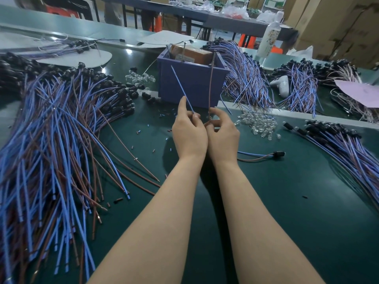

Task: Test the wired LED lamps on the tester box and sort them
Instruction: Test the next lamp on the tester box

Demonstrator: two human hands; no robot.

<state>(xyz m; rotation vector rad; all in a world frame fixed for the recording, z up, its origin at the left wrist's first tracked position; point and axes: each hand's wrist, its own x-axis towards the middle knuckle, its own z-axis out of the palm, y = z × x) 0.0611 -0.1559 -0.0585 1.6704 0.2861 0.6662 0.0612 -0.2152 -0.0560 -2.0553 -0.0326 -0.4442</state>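
- Left hand [189, 134], centre of frame: fingers [181, 107] pinch the blue wire [181, 87]. Its tip points up-left before the box front, prob. not yet on a contact.
- Right hand [223, 135]: fingers curl round the brown wire [211, 78], which runs up to the rim of the purple tester box [190, 85], I judge to reach a contact.
- Lamp head hidden betw. the hands; wires held apart so the ends do not touch.
- Big pile [61, 130] at left and smaller pile [346, 144] at right lie on the tabletop [287, 201]: likely untested vs. sorted, cannot tell which.

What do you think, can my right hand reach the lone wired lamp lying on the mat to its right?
Probably yes, once it lets go. The right hand pinches the brown wire, so its grip is taken, but the lone lamp lies on open green mat to its right, nothing between them.
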